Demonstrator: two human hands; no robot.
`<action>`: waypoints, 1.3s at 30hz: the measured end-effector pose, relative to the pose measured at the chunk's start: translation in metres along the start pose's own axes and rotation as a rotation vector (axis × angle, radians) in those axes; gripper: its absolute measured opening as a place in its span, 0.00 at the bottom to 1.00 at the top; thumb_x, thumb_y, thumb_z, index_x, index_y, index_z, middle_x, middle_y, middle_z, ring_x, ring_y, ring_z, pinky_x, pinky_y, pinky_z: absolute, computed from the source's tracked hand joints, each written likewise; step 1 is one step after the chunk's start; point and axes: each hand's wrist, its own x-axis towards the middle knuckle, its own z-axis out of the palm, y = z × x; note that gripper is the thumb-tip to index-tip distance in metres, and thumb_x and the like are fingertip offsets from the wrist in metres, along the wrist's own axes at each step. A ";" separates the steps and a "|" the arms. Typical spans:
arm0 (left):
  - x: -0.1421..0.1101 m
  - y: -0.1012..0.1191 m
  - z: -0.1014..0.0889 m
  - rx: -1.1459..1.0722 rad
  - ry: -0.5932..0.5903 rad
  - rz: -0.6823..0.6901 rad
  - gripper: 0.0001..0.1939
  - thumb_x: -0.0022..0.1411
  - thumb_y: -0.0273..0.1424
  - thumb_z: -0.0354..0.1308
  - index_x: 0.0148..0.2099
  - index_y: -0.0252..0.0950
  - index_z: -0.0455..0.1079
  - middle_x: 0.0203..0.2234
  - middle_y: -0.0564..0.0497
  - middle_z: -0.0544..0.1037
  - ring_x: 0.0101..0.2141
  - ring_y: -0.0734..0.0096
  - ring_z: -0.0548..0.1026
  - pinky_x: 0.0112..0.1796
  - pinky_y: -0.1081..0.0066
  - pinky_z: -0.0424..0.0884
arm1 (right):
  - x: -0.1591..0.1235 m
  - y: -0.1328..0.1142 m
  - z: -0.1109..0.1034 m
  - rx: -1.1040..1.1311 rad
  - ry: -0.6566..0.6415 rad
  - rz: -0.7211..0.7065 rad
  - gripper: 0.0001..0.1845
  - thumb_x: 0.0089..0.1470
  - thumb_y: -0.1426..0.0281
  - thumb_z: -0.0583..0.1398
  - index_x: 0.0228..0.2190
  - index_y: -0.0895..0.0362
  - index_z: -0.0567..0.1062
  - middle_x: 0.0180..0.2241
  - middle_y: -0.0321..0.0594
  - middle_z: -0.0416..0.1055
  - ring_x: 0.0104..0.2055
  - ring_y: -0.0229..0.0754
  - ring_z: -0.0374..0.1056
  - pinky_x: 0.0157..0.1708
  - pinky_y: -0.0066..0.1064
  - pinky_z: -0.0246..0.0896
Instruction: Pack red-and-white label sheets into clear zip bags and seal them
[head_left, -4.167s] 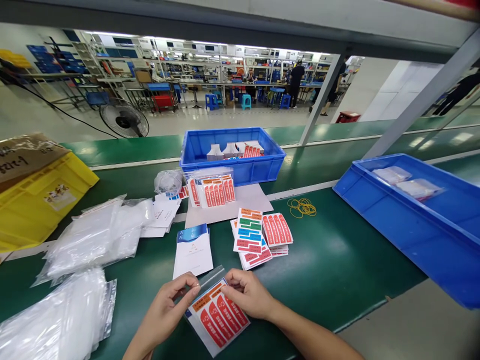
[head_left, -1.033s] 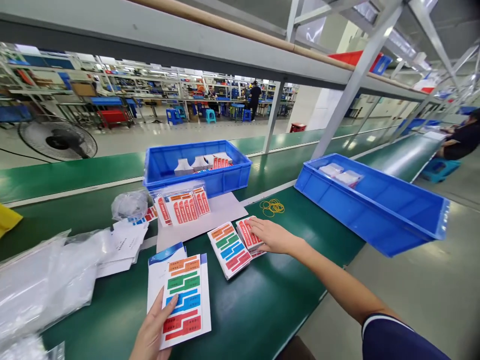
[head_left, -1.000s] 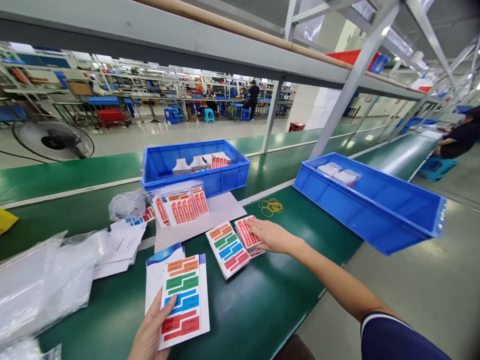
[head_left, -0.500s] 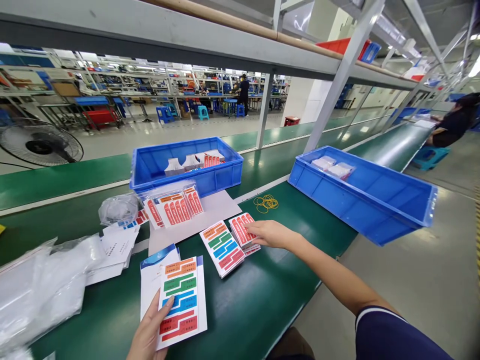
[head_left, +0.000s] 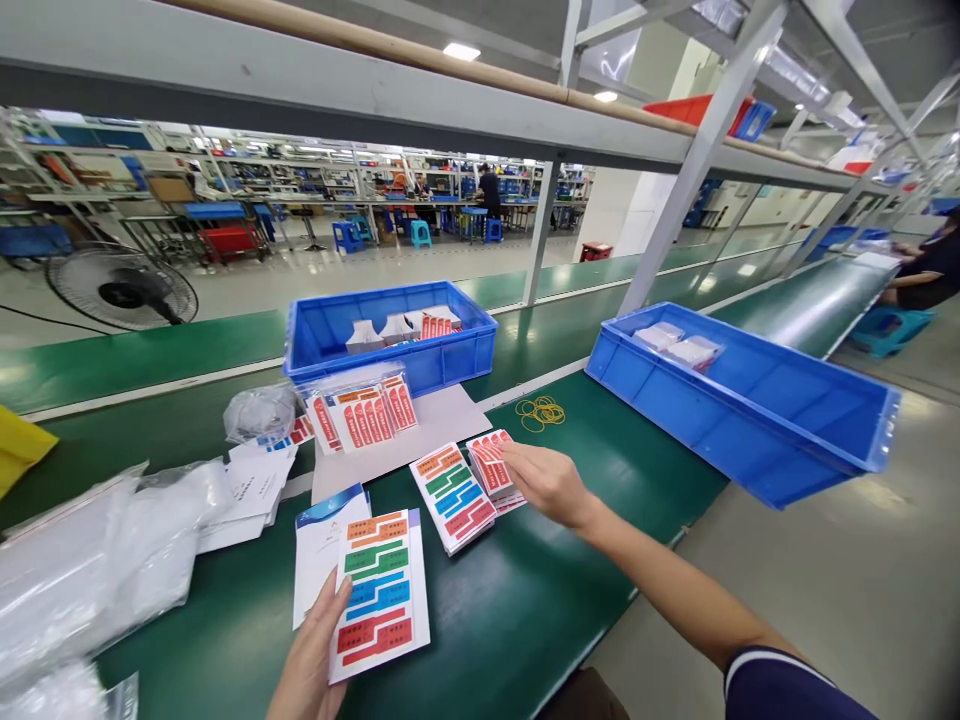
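My left hand (head_left: 319,640) grips a sticker sheet (head_left: 377,590) with orange, green, blue and red labels, laid over white sheets. Behind it lies a white leaflet with a blue top (head_left: 319,545). At the middle of the bench, a stack of the same multicolour sheets (head_left: 452,495) sits beside a stack of red-label sheets (head_left: 495,478). My right hand (head_left: 551,485) has its fingers together on the upper right edge of the red stack, pinching the top sheet, whose edge looks bent up. Its thumb is hidden.
Behind the stacks stand bagged red-label sheets (head_left: 364,415) on white card (head_left: 450,425). A blue bin (head_left: 390,365) holds more sheets; another blue bin (head_left: 742,410) holds packets. Yellow rubber bands (head_left: 540,412) lie between. Plastic bags (head_left: 97,570) and white papers (head_left: 255,490) cover the left side.
My right hand has drawn slightly back on the red-label stack, and the top sheet's edge now curls up. My left hand keeps its sheets. The whole view has shifted slightly.
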 end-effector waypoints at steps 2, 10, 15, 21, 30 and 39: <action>-0.003 -0.006 0.004 -0.057 -0.068 0.015 0.38 0.49 0.35 0.68 0.61 0.46 0.60 0.52 0.47 0.72 0.41 0.52 0.77 0.39 0.58 0.77 | -0.003 -0.036 0.008 0.072 0.214 -0.128 0.16 0.60 0.74 0.49 0.46 0.59 0.72 0.49 0.46 0.71 0.57 0.43 0.62 0.56 0.39 0.61; -0.032 -0.004 0.012 0.218 -0.391 0.224 0.43 0.52 0.35 0.66 0.65 0.42 0.49 0.49 0.44 0.74 0.46 0.55 0.74 0.47 0.65 0.71 | -0.017 -0.158 0.043 0.402 0.165 -0.321 0.09 0.59 0.71 0.53 0.37 0.58 0.73 0.45 0.39 0.74 0.46 0.38 0.70 0.47 0.27 0.67; -0.066 0.025 -0.021 1.018 -0.331 0.502 0.28 0.64 0.39 0.50 0.64 0.40 0.51 0.44 0.45 0.75 0.41 0.60 0.74 0.43 0.66 0.69 | -0.017 -0.144 0.034 0.717 0.206 -0.075 0.25 0.54 0.72 0.59 0.53 0.57 0.64 0.57 0.44 0.62 0.59 0.43 0.57 0.60 0.37 0.55; -0.085 0.017 -0.018 1.810 -0.302 0.544 0.21 0.64 0.25 0.40 0.58 0.40 0.58 0.35 0.47 0.75 0.33 0.59 0.74 0.32 0.66 0.65 | -0.021 -0.143 0.070 1.192 -0.238 0.289 0.43 0.47 0.72 0.64 0.60 0.50 0.52 0.59 0.42 0.59 0.60 0.43 0.57 0.60 0.39 0.54; -0.092 0.015 -0.040 1.581 -0.125 0.712 0.14 0.62 0.38 0.52 0.49 0.42 0.63 0.40 0.50 0.74 0.40 0.62 0.72 0.40 0.66 0.67 | -0.025 -0.163 0.084 1.365 -0.392 0.224 0.08 0.57 0.70 0.59 0.34 0.55 0.79 0.35 0.37 0.76 0.39 0.40 0.71 0.44 0.31 0.64; -0.083 0.030 -0.179 1.463 0.882 0.124 0.23 0.57 0.51 0.47 0.44 0.37 0.62 0.41 0.44 0.75 0.38 0.51 0.74 0.35 0.62 0.65 | -0.031 -0.156 0.089 1.401 -0.478 0.344 0.12 0.57 0.64 0.59 0.40 0.54 0.78 0.43 0.39 0.75 0.47 0.44 0.70 0.52 0.34 0.60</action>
